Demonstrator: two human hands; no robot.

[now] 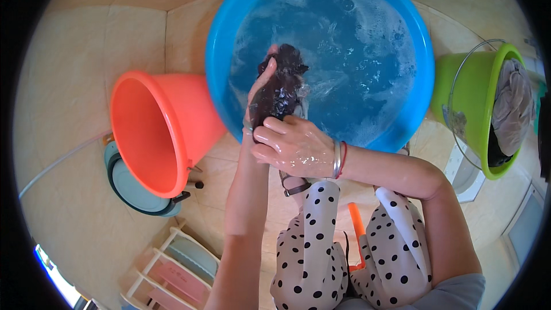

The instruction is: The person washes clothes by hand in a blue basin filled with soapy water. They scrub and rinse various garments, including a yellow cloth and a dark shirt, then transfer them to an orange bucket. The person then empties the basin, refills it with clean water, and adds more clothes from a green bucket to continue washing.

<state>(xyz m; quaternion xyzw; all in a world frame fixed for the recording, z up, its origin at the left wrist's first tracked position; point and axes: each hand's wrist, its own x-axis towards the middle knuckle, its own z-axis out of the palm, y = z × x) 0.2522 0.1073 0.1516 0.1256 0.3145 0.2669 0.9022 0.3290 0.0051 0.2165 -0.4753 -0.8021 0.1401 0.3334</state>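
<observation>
From the head camera, both hands grip a dark wet cloth over the soapy blue basin: left hand closed round its upper part, right hand clamped on its lower end. Best keep the cloth low over the water so drips fall inside.

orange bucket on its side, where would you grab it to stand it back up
Probably by the rim: the orange bucket lies tipped over on the tiled floor, its open mouth facing the camera's left, so the upper rim edge is free. Come from above on that side. Its handle fittings sit low near the floor, harder to reach. Both hands are wringing dark cloth.
</observation>
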